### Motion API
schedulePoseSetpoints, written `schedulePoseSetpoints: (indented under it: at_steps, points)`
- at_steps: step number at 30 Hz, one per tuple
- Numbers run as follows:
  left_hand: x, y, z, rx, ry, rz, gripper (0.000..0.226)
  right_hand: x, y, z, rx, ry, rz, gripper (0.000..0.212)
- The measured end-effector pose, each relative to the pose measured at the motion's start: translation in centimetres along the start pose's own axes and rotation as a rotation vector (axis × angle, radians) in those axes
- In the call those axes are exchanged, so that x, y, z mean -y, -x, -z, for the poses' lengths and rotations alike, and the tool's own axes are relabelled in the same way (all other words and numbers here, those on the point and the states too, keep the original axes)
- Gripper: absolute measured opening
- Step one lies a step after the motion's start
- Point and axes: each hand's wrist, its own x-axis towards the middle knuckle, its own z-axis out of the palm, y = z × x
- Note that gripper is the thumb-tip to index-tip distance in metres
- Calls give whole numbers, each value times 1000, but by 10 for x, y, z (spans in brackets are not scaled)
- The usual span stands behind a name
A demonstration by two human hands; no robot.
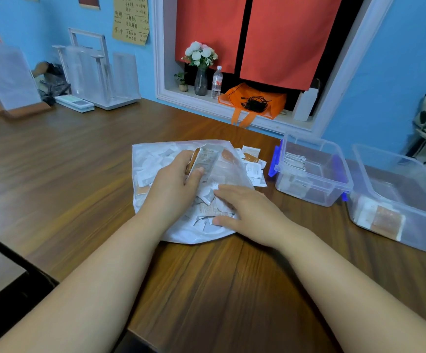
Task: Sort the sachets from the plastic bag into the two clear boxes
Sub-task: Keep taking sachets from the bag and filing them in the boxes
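The left hand (pixel 173 184) grips a small stack of orange-and-white sachets (pixel 207 156), thumb on top and fingers curled round it, raised just over the plastic bag (pixel 150 159). The stack's long axis runs roughly from 7 to 1 o'clock. The right hand (pixel 250 210) lies flat with straight fingers on the pile of sachets in the bag, holding nothing. The two hands are close together but apart.

The bag lies on the desk (pixel 79 161) with its mouth toward 2 o'clock, where a few loose sachets (pixel 254 164) spill out. Both clear boxes stand at about 3 o'clock from the hands: the blue-latched box (pixel 308 194) nearer, just beyond the spill, and the larger box (pixel 423 233) beside it, farther right. Each already holds some sachets. The right hand is nearer both boxes, so the held stack would likely have to cross over it or be passed across. Bare desk lies open at 6 and 9 o'clock.
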Motion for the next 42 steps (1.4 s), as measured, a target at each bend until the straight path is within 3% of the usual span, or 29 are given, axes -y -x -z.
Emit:
schedulePoseSetpoints:
  at_steps: [8, 15, 20, 24, 27, 32, 39, 42]
  points:
    - [3, 2, 0, 27, -11, 15, 22, 0, 6, 4, -32, 93, 95, 43]
    - [4, 0, 0, 26, -6, -2, 24, 3, 11, 16, -143, 94, 164, 37]
    - [1, 1, -1, 56, 36, -9, 22, -1, 11, 24, -208, -351, 110, 28]
    - [-10, 1, -2, 103, 272, 98, 17, -3, 12, 37, -242, -645, 50, 31]
    - [-25, 0, -4, 196, 522, 226, 26, -5, 17, 49, -274, -779, -8, 32]
    - [-58, -3, -16, 258, 648, 225, 31, -19, 41, 67, -345, -861, -90, 26]
    - [-104, 3, -65, 382, 531, 44, 14, -53, 93, 66, -624, -1075, -332, 19]
    - [-112, 10, -93, 475, 496, -4, 31, -63, 119, 62, -690, -1118, -408, 18]
